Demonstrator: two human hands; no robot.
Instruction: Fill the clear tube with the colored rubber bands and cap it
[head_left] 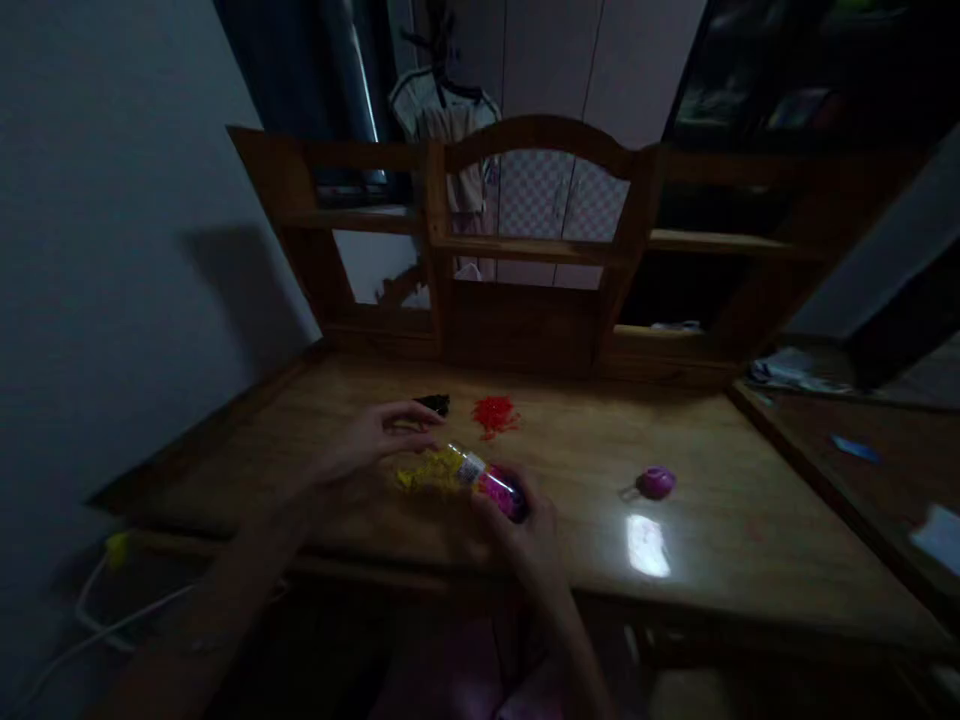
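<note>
Clear bottle (486,479) holding pink bits (501,488) lies in the right hand (527,532).

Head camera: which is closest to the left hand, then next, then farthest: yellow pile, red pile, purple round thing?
1. Yellow pile, just right of the left hand.
2. Red pile, farther back and to the right.
3. Purple round thing, far off to the right.

A dim room: a wooden desk (712,520) with a shelved hutch (540,250) stands against a pale wall (97,250).
</note>
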